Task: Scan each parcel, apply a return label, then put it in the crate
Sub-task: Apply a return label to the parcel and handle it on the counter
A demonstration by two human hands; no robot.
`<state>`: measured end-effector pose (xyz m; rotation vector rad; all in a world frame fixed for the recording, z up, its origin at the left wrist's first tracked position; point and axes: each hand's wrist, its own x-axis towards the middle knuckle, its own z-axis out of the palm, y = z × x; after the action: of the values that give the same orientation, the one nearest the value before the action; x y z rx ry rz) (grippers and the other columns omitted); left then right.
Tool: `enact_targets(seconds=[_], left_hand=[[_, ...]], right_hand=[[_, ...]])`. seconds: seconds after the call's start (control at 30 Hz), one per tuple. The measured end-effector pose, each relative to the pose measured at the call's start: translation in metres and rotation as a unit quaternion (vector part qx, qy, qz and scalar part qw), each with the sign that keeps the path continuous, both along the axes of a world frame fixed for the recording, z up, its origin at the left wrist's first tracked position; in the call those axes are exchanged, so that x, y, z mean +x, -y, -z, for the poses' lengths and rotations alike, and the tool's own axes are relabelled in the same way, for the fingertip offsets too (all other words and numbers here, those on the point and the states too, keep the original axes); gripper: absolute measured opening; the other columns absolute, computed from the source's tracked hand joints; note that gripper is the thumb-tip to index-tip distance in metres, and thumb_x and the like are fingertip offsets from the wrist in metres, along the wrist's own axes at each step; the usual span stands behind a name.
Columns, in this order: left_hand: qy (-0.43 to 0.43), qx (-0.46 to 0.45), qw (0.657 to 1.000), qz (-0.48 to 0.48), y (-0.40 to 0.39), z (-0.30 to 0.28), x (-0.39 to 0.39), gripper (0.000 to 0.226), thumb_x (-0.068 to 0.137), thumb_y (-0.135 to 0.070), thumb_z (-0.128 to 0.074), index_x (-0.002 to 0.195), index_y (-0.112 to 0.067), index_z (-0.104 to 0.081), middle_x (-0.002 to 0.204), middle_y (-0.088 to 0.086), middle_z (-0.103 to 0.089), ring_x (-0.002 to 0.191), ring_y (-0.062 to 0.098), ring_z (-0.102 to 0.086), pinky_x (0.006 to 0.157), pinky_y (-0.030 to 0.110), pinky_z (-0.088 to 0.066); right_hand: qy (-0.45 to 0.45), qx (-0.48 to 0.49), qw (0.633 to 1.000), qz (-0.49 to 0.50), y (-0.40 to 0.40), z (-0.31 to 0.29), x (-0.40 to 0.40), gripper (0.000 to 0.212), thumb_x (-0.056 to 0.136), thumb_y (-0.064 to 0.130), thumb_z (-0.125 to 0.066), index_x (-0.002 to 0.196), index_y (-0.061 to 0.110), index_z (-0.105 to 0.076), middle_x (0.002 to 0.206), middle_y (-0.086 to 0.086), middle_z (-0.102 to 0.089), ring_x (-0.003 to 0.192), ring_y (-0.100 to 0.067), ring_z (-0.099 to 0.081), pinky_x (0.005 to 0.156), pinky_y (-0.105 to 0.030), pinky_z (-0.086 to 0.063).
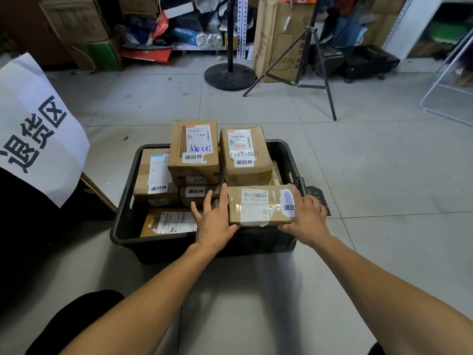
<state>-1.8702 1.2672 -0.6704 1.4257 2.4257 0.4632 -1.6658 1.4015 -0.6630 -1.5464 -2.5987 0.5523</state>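
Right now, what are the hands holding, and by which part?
A parcel, held between both hands over the crate: left hand flat against its left end, right hand curled round its right end.

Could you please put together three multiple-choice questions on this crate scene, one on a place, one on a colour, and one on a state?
1. Where is the parcel that both hands hold?
A. Over the near right corner of the crate
B. On the floor left of the crate
C. On the shelving at the back

2. What colour is the crate?
A. Blue
B. Black
C. Yellow

3. How does the left hand lie against the parcel?
A. Clenched in a fist away from it
B. Fingers fairly straight along its left end
C. Flat on the floor

Answers:
1. A: the box sits between the left hand and the right hand, above the crate's near right corner.
2. B: its rim and walls are black.
3. B: the fingers point forward beside the box's left end, uncurled.
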Motion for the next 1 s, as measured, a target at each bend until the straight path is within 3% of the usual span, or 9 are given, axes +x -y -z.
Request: enact_targets(seconds=[0.2,0.3,0.47,0.63,0.8,1.0], left_hand=[[-0.062,-0.025,0.997,0.031,0.002,-0.012,0.009,0.108,0.089,-0.042,-0.07,0.158,-0.024,0.011,0.146,0.0,-0.053,0.154,0.028,0.01,0.115,0.067,0.011],[-0.112,-0.035,0.992,0.055,0.002,-0.02,0.005,0.107,0.087,-0.051,-0.069,0.159,-0.027,0.007,0.163,-0.005,-0.027,0.152,0.035,0.014,0.113,0.069,0.011],[-0.16,-0.088,0.981,0.07,-0.002,-0.028,0.0,0.105,0.084,-0.069,-0.059,0.158,-0.036,0.008,0.168,0.002,0.007,0.148,0.04,0.026,0.111,0.07,0.014],[-0.169,-0.113,0.977,0.066,0.001,-0.066,-0.002,0.109,0.078,-0.082,-0.053,0.156,-0.041,0.011,0.166,0.004,0.021,0.145,0.042,0.032,0.11,0.072,0.013],[-0.168,-0.129,0.975,0.066,0.01,-0.168,-0.002,0.113,0.075,-0.086,-0.052,0.156,-0.042,0.014,0.165,0.004,0.022,0.146,0.043,0.029,0.112,0.073,0.011],[-0.152,-0.152,0.975,0.061,0.029,-0.364,-0.007,0.111,0.076,-0.084,-0.053,0.156,-0.041,0.012,0.165,0.007,0.024,0.147,0.042,0.028,0.113,0.073,0.009]], right_hand=[[0.04,0.003,0.999,-0.019,0.003,-0.008,0.003,0.116,0.076,0.052,-0.078,0.156,0.036,0.004,0.156,-0.008,-0.028,0.149,-0.031,-0.007,0.119,-0.059,-0.01],[0.055,0.012,0.998,-0.018,0.004,-0.014,0.003,0.114,0.077,0.052,-0.078,0.155,0.039,0.003,0.161,-0.008,-0.02,0.151,-0.031,-0.003,0.119,-0.06,-0.008],[0.089,0.018,0.996,-0.024,0.008,-0.027,0.005,0.112,0.078,0.058,-0.074,0.155,0.043,0.006,0.166,-0.008,-0.004,0.152,-0.033,0.006,0.119,-0.062,-0.004],[0.128,0.011,0.991,-0.048,0.015,-0.068,0.004,0.116,0.076,0.065,-0.072,0.155,0.044,0.011,0.166,-0.007,0.013,0.151,-0.036,0.014,0.119,-0.062,-0.001],[0.15,-0.009,0.987,-0.06,0.026,-0.172,0.003,0.114,0.078,0.066,-0.069,0.155,0.043,0.013,0.166,-0.009,0.013,0.151,-0.037,0.016,0.118,-0.062,0.0],[0.151,-0.027,0.984,-0.085,0.049,-0.361,-0.007,0.113,0.08,0.06,-0.071,0.156,0.041,0.011,0.166,-0.012,0.011,0.151,-0.036,0.014,0.119,-0.062,-0.002]])
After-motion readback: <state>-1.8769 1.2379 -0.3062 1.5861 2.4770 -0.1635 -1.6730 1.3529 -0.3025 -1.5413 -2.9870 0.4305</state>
